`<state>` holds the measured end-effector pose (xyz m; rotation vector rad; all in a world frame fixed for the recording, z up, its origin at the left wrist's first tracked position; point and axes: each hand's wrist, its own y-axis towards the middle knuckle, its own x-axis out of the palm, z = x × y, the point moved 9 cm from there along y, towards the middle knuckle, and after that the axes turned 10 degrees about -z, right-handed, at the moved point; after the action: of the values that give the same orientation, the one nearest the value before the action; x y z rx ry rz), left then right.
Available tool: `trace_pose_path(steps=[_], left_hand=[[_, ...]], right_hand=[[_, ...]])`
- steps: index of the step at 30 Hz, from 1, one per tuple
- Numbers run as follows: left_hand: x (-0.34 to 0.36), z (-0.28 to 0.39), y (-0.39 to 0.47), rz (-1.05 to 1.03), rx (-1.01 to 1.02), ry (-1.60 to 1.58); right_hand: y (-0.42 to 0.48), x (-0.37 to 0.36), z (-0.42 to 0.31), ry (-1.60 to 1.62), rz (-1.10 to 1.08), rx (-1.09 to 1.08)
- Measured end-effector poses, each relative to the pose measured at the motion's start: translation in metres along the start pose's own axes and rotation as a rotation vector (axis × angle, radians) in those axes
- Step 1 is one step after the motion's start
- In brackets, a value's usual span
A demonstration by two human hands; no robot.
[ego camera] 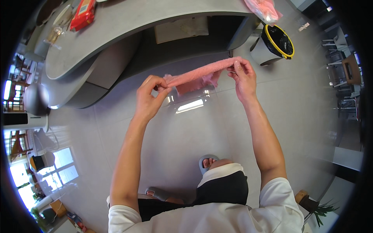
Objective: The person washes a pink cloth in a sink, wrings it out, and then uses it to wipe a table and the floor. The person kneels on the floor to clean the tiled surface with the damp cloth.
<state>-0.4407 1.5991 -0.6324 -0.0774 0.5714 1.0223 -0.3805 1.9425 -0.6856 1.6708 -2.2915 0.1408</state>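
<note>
A pink cloth (pixel 204 70) is stretched between my two hands above the tiled floor, its upper edge taut and slightly slanted. My left hand (pixel 153 94) pinches its left end between thumb and fingers. At the right end, my right hand (pixel 243 77) grips the cloth's corner, with the thumb on top. Part of the fabric hangs below the taut edge, and its far side is hidden. The curved grey counter (pixel 116 32) stands beyond the cloth.
A bin with a yellow rim (pixel 272 32) and black liner stands beyond my right hand. On the counter lie a red packet (pixel 84 14) and, at its right end, a pink item in clear plastic (pixel 265 10). A board-like item (pixel 180 30) rests on the shelf under the countertop.
</note>
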Motion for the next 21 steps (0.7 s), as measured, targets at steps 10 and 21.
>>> trace_pose_path(steps=[10, 21], left_hand=[[0.159, -0.180, -0.123, -0.317, -0.933, -0.419], [0.139, -0.136, -0.101, 0.054, -0.302, -0.316]], right_hand=[[-0.107, -0.058, 0.162, 0.052, -0.004, 0.352], [-0.130, -0.081, 0.163, 0.017, 0.070, 0.335]])
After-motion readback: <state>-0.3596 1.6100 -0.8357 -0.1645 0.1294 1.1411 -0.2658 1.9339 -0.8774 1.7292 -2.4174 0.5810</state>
